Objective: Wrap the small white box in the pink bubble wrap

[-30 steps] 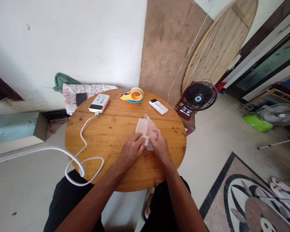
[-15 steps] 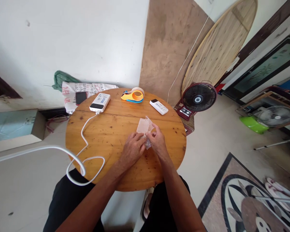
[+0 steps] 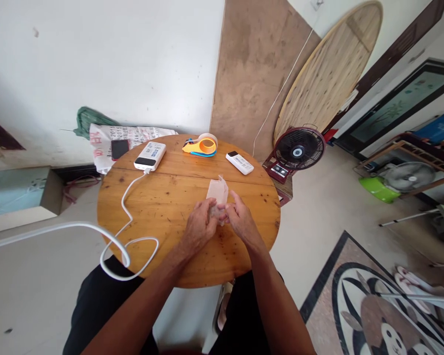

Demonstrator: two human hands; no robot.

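Observation:
A small clear plastic bag (image 3: 216, 191) stands up from the middle of the round wooden table (image 3: 163, 207). My left hand (image 3: 199, 228) pinches its lower left edge with closed fingers. My right hand (image 3: 240, 221) pinches its lower right edge, thumb and forefinger pressed together. Both hands meet at the bag's bottom, which they partly hide.
At the table's far side lie a white power bank (image 3: 150, 156) with a white cable (image 3: 126, 217) looping off the near left edge, an orange tape dispenser (image 3: 202, 145) and a white remote (image 3: 240, 162). A dark floor fan (image 3: 298, 150) stands to the right.
The bag has been folded narrower and drawn upright between the hands. My right hand moved from lying over the bag to pinching its edge. The camera view shifted slightly.

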